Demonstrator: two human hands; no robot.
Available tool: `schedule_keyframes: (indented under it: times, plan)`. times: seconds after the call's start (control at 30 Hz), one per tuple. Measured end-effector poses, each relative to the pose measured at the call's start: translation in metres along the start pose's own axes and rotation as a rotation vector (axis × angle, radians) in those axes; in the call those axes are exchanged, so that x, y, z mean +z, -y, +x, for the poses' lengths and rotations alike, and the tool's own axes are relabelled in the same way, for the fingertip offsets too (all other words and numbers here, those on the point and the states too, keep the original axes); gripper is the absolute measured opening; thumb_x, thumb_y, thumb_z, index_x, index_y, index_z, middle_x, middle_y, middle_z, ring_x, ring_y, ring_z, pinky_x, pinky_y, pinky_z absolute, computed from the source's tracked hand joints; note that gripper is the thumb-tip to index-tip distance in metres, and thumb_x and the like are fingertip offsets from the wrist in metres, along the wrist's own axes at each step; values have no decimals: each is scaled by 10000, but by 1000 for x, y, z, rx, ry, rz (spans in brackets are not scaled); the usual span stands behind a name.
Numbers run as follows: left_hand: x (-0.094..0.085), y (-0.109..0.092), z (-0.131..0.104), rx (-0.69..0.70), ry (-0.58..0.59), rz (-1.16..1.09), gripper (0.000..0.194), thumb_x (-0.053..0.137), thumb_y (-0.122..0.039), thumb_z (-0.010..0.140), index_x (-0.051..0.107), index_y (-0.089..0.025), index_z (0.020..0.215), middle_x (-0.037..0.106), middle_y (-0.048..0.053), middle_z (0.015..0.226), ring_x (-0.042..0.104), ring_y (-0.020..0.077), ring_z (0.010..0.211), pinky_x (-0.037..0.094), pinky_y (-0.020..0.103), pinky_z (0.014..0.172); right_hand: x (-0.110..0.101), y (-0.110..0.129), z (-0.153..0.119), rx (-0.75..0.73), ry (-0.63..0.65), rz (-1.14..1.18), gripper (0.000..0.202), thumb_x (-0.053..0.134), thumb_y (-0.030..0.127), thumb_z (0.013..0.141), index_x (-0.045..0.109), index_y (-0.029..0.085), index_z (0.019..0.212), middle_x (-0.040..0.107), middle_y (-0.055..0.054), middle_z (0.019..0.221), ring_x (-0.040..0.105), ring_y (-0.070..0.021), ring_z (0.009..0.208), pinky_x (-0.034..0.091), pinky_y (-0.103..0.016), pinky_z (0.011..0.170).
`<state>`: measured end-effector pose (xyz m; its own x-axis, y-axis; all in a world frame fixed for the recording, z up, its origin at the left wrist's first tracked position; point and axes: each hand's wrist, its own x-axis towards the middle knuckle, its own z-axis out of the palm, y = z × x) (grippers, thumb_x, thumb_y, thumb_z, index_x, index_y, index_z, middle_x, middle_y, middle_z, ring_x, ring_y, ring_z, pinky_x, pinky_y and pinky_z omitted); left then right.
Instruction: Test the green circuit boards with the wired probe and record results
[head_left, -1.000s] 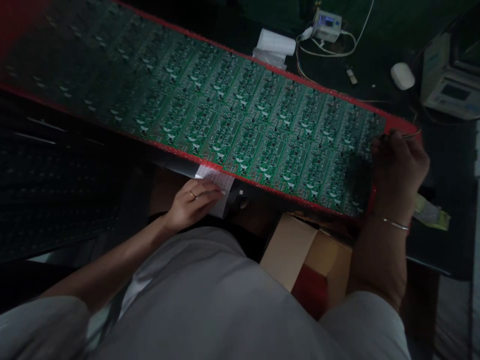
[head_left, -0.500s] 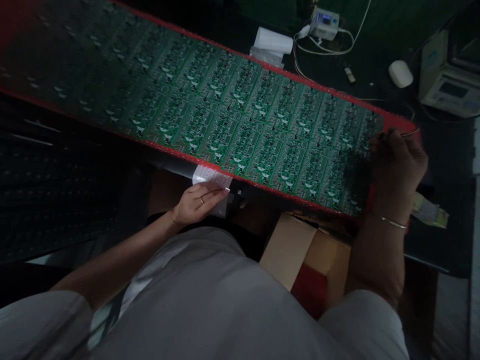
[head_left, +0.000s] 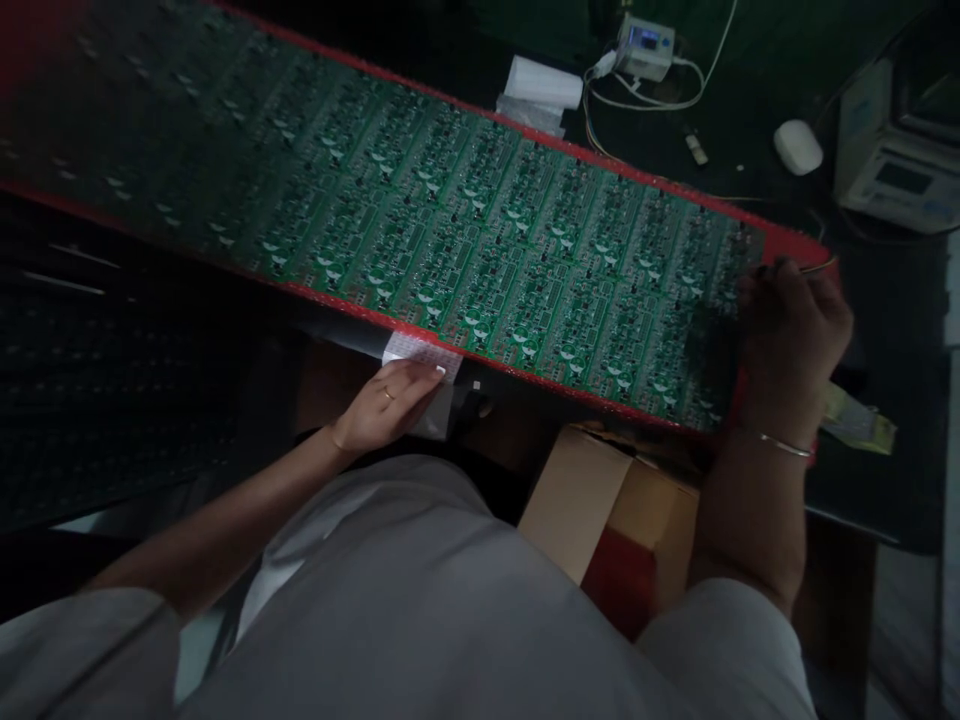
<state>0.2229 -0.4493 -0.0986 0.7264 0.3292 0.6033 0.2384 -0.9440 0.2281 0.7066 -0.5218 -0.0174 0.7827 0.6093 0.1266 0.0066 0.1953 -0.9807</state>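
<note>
Rows of green circuit boards [head_left: 495, 260] cover a long red mat [head_left: 795, 245]. By the mat's near edge, my left hand [head_left: 386, 400] rests on a white sheet of labels [head_left: 420, 350], its fingers together and slightly bent. A tiny white sticker [head_left: 441, 371] shows at its index fingertip; the thumb is hidden. At the right end of the boards, my right hand [head_left: 799, 315] is closed above the last ones. A thin yellowish strand [head_left: 821, 265] shows beside its knuckles; what the fingers pinch is too dark to make out.
Behind the mat are a white roll [head_left: 544, 82], a small device with a display [head_left: 645, 48] and cables, a white mouse [head_left: 798, 147] and a boxy instrument [head_left: 892, 165]. An open cardboard box [head_left: 577, 500] stands below the near edge. A yellowish packet [head_left: 862, 425] lies right of my wrist.
My left hand has shifted slightly left and up over the label sheet, with the white sticker still at its fingertip. My right hand has stayed in nearly the same place.
</note>
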Motion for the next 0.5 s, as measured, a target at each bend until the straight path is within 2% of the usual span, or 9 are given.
schedule_keyframes:
  times: [0.1, 0.3, 0.5]
  plan:
    - [4, 3, -7, 31, 16, 27, 641, 624, -106, 982, 390, -251, 1561, 778, 83, 1087, 770, 196, 943, 631, 354, 912, 3, 3, -2, 9, -2, 22, 78, 818, 259, 827, 792, 185, 822, 711, -12, 766, 715, -107, 671, 582, -185, 566]
    - [3, -1, -11, 34, 0, -49, 759, 649, -49, 938, 375, -229, 1623, 774, 98, 1081, 752, 202, 998, 609, 316, 962, 3, 2, -2, -5, -5, 34, 100, 833, 262, 808, 784, 176, 796, 710, -22, 769, 712, -110, 670, 564, -188, 564]
    - [-10, -18, -6, -177, -127, -20, 766, 779, -69, 860, 492, -318, 1525, 758, 40, 1029, 749, 172, 901, 628, 263, 848, -1, -2, -1, -31, 20, 2, 96, 808, 284, 835, 795, 190, 848, 698, -29, 808, 703, -114, 692, 559, -211, 568]
